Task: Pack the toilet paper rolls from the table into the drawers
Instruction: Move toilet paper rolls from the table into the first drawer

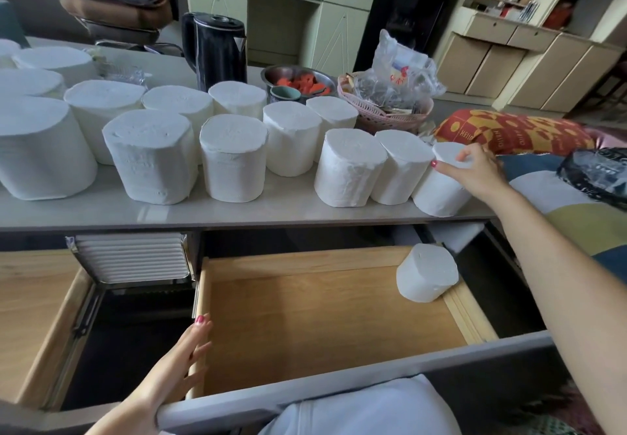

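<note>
The right hand clamps the endmost toilet paper roll at 3 o'clock for lifting, while the left hand, fingers straight, steadies the open right drawer at 6 o'clock.

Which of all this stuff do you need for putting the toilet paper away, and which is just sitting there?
For the job: the toilet paper rolls on the table, the roll in the drawer, the open drawer, the right hand gripping the end roll, the left hand resting on the drawer's side.

Just sitting there: kettle, bowl of red food, pink basket, plastic bag.
</note>
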